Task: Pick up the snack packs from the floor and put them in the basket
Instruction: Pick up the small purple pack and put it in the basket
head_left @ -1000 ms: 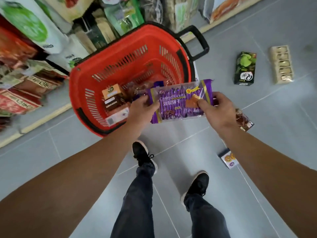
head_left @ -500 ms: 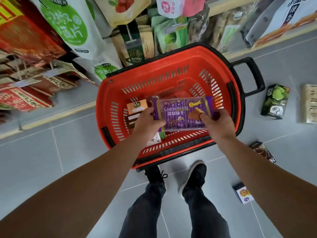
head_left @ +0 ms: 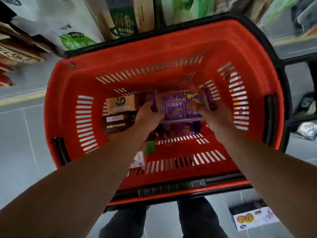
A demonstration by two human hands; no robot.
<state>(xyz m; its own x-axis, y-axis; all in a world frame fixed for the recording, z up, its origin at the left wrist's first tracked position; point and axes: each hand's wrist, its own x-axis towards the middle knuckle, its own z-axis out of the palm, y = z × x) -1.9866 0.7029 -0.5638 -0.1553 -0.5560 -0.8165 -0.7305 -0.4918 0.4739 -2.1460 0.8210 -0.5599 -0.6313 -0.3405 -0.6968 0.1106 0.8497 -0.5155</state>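
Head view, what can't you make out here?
- Purple pack: its ends are covered by the left hand and right hand; print smeared by blur.
- Packs under it in the basket: mostly hidden by hands and pack.
- Green pack on the floor: cut off by the right edge.
- Cookie box: partly behind the right forearm.

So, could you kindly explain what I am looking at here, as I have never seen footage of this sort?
There is no machine: a person wears a wide-angle camera on the head, looking down at their own arms. Both hands reach into a red basket standing on a grey tiled floor. The left hand and the right hand grip the two ends of a purple biscuit pack, low inside the basket. An orange box and a dark brown box already lie in it. A cookie box lies on the floor outside. Store shelves run along the top.
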